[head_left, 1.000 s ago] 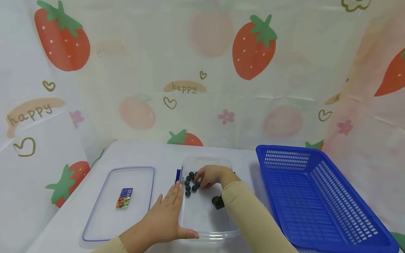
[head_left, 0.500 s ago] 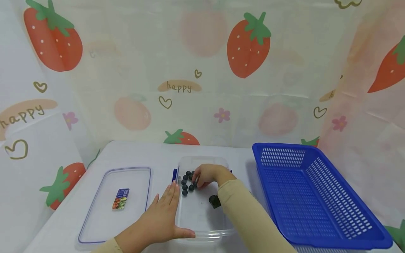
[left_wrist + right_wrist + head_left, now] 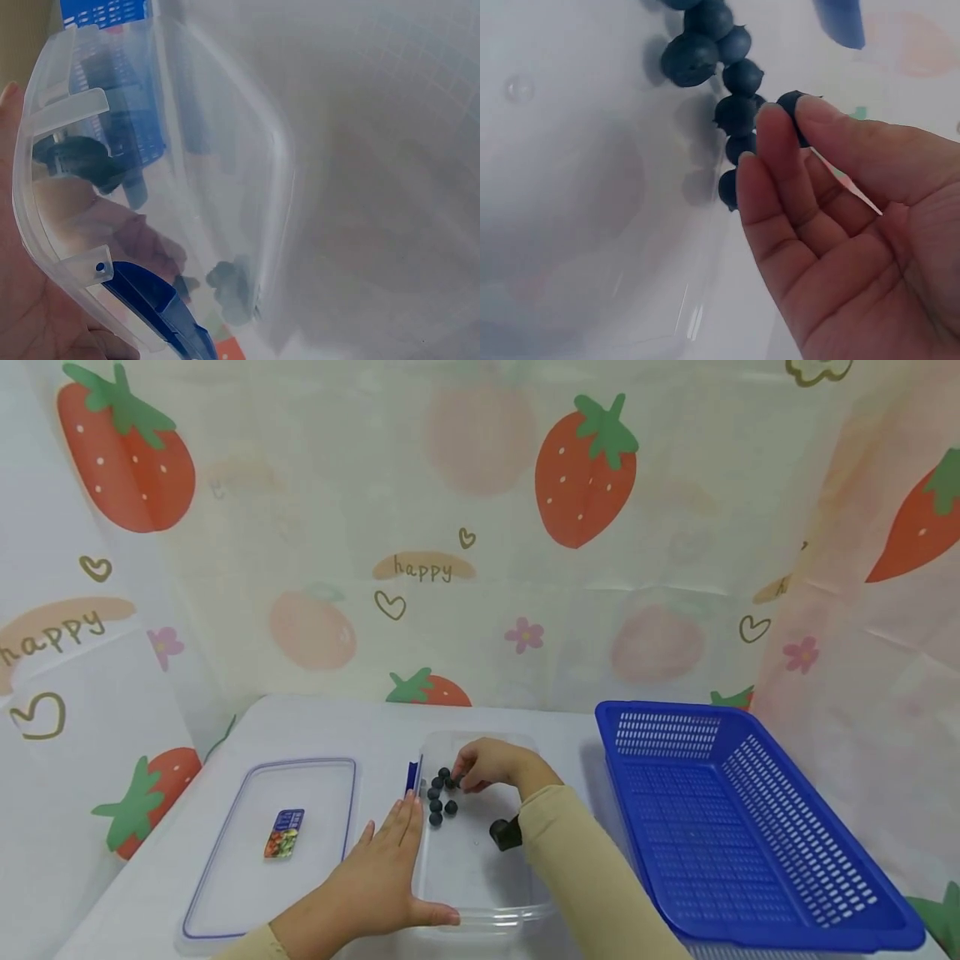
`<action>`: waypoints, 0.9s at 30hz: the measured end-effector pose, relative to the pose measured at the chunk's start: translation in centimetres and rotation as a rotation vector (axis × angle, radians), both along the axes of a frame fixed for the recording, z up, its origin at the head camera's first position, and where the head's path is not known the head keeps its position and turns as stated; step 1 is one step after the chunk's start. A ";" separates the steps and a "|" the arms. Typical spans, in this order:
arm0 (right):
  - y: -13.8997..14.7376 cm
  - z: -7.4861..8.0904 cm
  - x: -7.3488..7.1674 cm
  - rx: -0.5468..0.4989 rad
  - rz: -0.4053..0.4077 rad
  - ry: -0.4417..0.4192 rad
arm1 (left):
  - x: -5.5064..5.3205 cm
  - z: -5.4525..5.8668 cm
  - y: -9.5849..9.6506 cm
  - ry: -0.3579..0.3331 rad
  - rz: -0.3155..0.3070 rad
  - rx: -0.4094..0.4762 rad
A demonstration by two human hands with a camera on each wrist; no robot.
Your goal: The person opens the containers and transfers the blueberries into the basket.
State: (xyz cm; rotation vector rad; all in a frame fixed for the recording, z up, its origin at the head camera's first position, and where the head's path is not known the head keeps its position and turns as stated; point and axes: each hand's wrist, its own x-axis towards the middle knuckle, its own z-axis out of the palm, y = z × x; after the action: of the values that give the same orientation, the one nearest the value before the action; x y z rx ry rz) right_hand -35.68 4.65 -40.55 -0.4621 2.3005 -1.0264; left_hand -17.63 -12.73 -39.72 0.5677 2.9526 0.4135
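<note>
Several blueberries [image 3: 435,794] lie in a loose cluster toward the far left of a clear plastic box [image 3: 480,877]. Over them my right hand [image 3: 491,764] pinches one blueberry [image 3: 791,100] between thumb and index finger, as the right wrist view shows. Its other fingers bend beside the remaining berries [image 3: 736,115]. My left hand [image 3: 382,868] lies along the box's left side, fingers straight, thumb stretched along the near rim. In the left wrist view the box's clear wall [image 3: 217,172] fills much of the picture, with a blue clip [image 3: 154,304] hanging from its rim.
Left of the box lies a clear lid [image 3: 225,893] with a blue edge and a colourful label [image 3: 283,835]. A large blue perforated basket [image 3: 622,793] stands to the right. A small black device [image 3: 505,834] sits at my right wrist. Strawberry-print cloth [image 3: 322,510] hangs behind.
My right hand has risen slightly and moved away from the lower berries, bringing one pinched blueberry up. My left hand keeps its place on the box. The head view has shifted a little.
</note>
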 end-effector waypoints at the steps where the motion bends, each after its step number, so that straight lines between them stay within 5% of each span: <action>1: 0.0 0.0 0.1 -0.006 -0.002 0.007 | 0.1 0.0 0.0 -0.001 0.000 0.000; 10: 0.2 1.5 -0.1 -0.099 0.016 0.029 | 0.1 -0.3 -0.2 0.027 -0.009 -0.021; 27: 3.7 7.0 0.3 -0.195 0.127 0.123 | -0.1 -0.1 0.0 -0.006 0.008 -0.033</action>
State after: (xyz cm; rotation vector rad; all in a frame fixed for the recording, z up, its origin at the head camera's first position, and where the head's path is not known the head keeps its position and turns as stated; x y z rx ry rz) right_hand -35.35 8.39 -33.58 -0.7587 2.2530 -1.1933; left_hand -17.69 -12.72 -39.86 0.5498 2.9513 0.3661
